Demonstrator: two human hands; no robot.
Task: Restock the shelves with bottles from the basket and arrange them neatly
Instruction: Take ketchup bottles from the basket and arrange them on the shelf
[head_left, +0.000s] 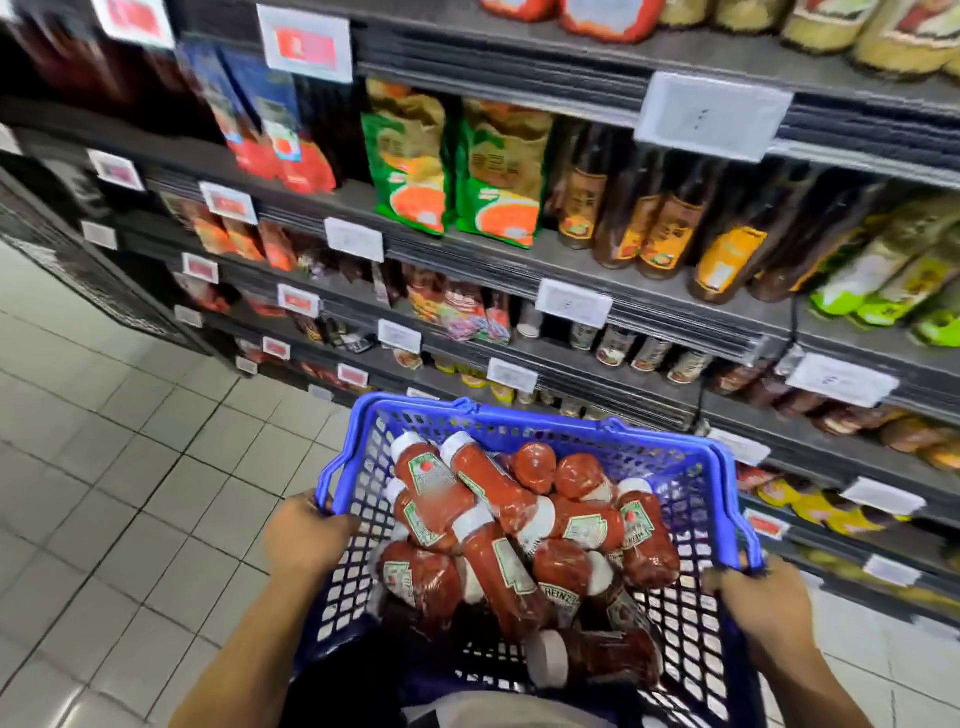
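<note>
A person stood in a shop aisle, looking down at a blue basket (524, 415) carried in front of the body. The left hand (306, 535) was curled around the basket's left rim, and the right hand (761, 597) gripped the right rim near its handle, so both hands were busy holding it.

Inside the basket lay about a dozen red ketchup bottles (488, 530) with white caps, heaped loosely and crossing one another, some caps toward the far wall and some toward the near one.

Dark shelves (519, 260) ran along the right, filled with pouches, jars and sauce bottles behind white price tags (574, 303). The picture was blurred, so any gap meant for ketchup could not be made out.

No bottle had yet been shelved. To do this step well, the basket probably needed setting down close beside the right shelf, freeing a hand to lift bottles upright, labels facing out.
</note>
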